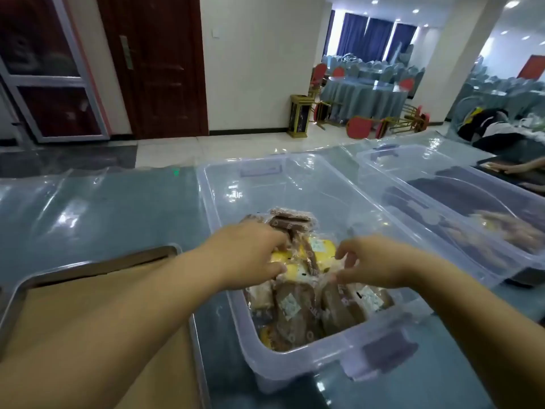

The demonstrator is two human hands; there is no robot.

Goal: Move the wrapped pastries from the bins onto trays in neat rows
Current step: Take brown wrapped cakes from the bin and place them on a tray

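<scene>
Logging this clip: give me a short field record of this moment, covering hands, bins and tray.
wrapped pastries: brown and yellow, heaped in the near bin
left hand: inside the near bin, fingers curled round a yellow pastry
right hand: inside the same bin, fingertips pinching one of the wrapped pastries
tray: left of the near bin, paper-lined, no pastry visible on it
second bin: to the right, also holds pastries

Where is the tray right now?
In the head view the tray lies at lower left on the table, right beside the left wall of the clear bin that the left hand and right hand reach into.
</scene>
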